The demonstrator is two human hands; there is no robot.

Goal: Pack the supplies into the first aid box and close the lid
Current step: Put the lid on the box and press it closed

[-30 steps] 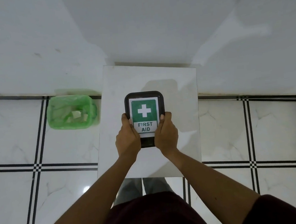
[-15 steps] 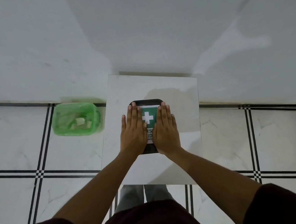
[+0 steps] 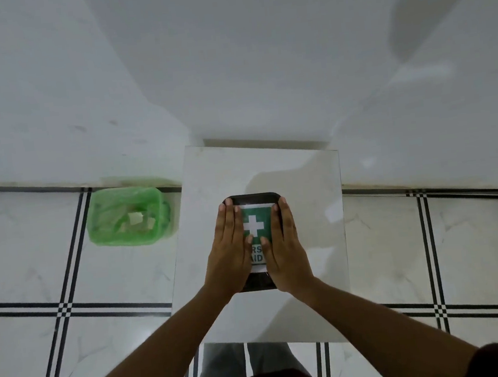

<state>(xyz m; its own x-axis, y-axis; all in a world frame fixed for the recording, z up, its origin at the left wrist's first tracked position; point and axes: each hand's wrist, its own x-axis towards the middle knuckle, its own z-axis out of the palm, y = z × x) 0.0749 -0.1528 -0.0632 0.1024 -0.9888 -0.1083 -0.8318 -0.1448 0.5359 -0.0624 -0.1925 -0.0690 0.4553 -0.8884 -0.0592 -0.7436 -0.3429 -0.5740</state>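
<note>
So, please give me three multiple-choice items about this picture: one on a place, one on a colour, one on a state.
1. Where does the first aid box stand?
A. on the white table
B. on the floor
C. in the bin

2. What colour is the bin liner?
A. blue
B. green
C. black

3. How is the lid?
A. lifted off
B. half open
C. down, under both hands

Answers:
1 A, the box lies on the tabletop.
2 B, the bag is green.
3 C, left hand and right hand lie flat on it.
</note>
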